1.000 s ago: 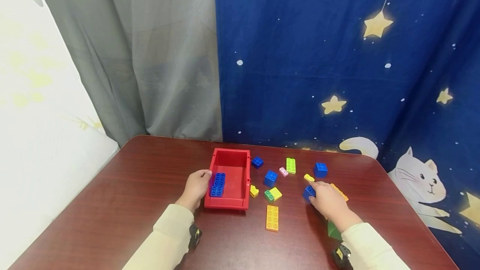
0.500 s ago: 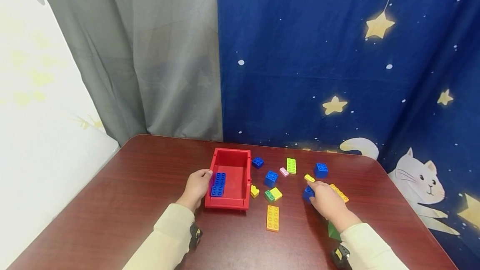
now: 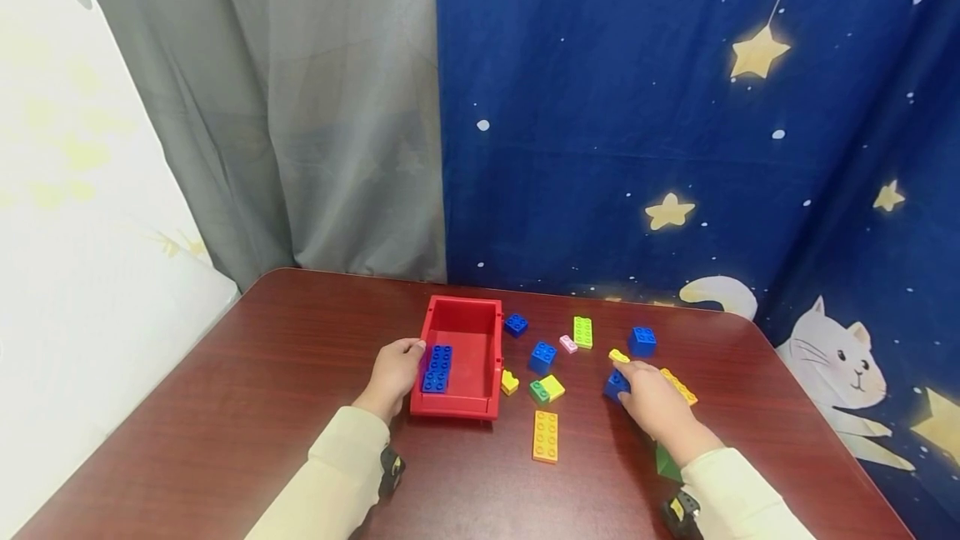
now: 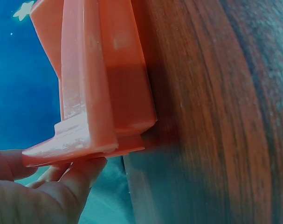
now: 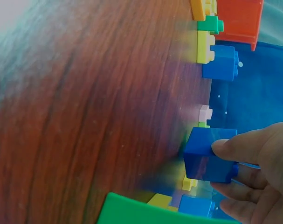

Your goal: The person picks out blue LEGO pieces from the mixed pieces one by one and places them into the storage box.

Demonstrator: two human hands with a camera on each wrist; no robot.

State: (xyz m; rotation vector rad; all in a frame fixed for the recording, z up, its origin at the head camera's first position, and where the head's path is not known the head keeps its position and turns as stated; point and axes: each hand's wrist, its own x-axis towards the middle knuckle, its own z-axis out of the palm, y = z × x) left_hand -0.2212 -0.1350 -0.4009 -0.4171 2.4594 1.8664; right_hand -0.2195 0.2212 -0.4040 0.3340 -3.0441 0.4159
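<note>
My left hand [image 3: 392, 377] grips the left rim of a red box [image 3: 472, 357], its thumb over the edge. In the left wrist view, thumb and fingers lie on both sides of the box's rim [image 4: 71, 151]. A long blue studded brick [image 3: 437, 369] lies inside, against the left wall. At the right, my right hand [image 3: 660, 401] pinches a square blue brick [image 3: 617, 387]; the right wrist view shows the thumb on one face of this blue brick [image 5: 206, 154] and fingers on the other side. Whether the brick touches the table is hard to tell.
Between box and right hand lie blue bricks [image 3: 543, 357], a yellow-and-green pair [image 3: 552, 387], an orange-yellow plate [image 3: 545, 437], a lime brick [image 3: 582, 332] and a pink one [image 3: 568, 344]. Beyond the right hand sits another blue brick [image 3: 642, 342]. A green piece [image 3: 667, 463] is partly under the wrist.
</note>
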